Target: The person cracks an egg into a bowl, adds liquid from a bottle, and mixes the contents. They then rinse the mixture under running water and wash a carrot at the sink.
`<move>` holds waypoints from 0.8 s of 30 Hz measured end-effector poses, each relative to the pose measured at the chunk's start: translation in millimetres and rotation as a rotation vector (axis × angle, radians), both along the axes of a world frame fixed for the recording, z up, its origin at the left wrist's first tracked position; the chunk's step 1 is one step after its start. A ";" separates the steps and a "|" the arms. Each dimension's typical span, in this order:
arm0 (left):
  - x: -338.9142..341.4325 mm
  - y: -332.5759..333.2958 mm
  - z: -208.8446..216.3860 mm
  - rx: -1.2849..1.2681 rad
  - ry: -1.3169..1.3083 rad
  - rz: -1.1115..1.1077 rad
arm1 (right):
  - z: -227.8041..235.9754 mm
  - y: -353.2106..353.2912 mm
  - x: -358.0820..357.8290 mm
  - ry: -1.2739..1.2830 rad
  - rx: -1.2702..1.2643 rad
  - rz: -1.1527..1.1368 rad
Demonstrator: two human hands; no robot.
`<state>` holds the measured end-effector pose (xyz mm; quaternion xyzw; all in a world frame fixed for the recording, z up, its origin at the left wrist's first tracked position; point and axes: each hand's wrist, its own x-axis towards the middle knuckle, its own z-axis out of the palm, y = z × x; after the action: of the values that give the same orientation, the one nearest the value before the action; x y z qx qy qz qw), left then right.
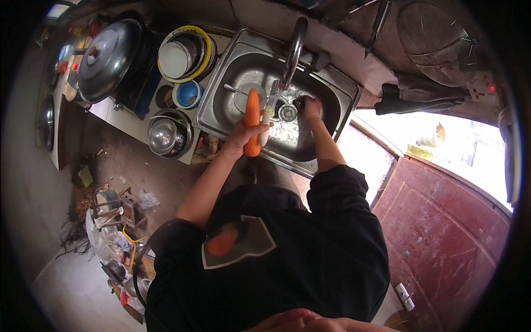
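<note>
An orange carrot (252, 116) stands upright in my left hand (241, 138), which is closed round it over the near rim of the sink (221, 110). Alongside the carrot, the same hand grips a long pale, whitish piece (265, 126) whose kind I cannot tell. My right hand (311, 107) reaches down into the basin, right of the drain (287, 113). Its fingers are closed at a small dark thing, mostly hidden. The curved metal tap (296, 50) arches over the basin, between the two hands.
A pale bowl with a spoon (241, 99) lies at the basin's left. On the counter to the left are stacked bowls in a yellow basin (207, 52), a blue container (189, 94), metal bowls (163, 136) and a large lidded wok (110, 58). A reddish door (442, 221) stands right.
</note>
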<state>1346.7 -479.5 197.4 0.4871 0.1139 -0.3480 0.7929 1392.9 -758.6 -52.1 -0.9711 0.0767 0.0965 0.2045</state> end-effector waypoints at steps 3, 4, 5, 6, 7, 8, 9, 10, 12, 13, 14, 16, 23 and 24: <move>3.4 -2.3 -0.1 0.022 0.038 -0.024 | -6.1 -3.1 3.0 -0.028 -0.120 0.090; 3.8 -3.4 0.4 0.008 0.022 -0.020 | -2.0 -3.2 4.4 0.034 -0.188 0.120; 4.7 -4.6 1.0 0.014 0.014 -0.017 | 6.1 -1.7 5.9 -0.095 -0.152 0.089; 4.5 -5.3 1.9 0.022 0.006 -0.018 | 18.0 1.1 4.2 -0.140 -0.154 0.045; 4.8 -5.5 2.7 0.028 0.018 -0.020 | 34.3 2.8 0.8 -0.152 -0.163 -0.004; 5.1 -5.9 3.1 0.034 0.024 -0.025 | 54.3 3.2 -1.9 -0.247 -0.081 -0.016; 6.4 -6.7 2.9 0.039 0.026 -0.031 | 76.5 3.8 -2.4 -0.314 -0.003 -0.033; 7.5 -8.3 2.2 0.039 0.025 -0.016 | 99.3 5.2 -2.3 -0.396 0.074 -0.046; 8.0 -10.2 0.5 0.046 0.014 0.013 | 140.7 16.2 -3.4 -0.439 0.333 -0.016; 9.3 -10.5 -0.7 0.046 0.034 0.017 | 158.2 23.8 -4.6 -0.478 0.417 0.012; 11.7 -11.3 -2.3 0.046 0.042 0.016 | 173.5 29.7 -5.5 -0.537 0.498 0.053; 14.4 -14.4 -5.0 0.063 0.034 0.018 | 195.9 42.9 -7.2 -0.583 0.598 0.128; 13.9 -11.9 -3.4 0.098 0.008 -0.031 | 228.7 66.8 -21.3 -0.485 0.559 0.327; 11.8 -12.1 -3.9 0.092 -0.004 -0.036 | 231.4 67.2 -24.8 -0.485 0.524 0.356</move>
<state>1358.5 -491.6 193.6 0.5257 0.1192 -0.3557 0.7635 1368.1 -691.4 179.4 -0.8788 -0.1707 -0.0853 0.4373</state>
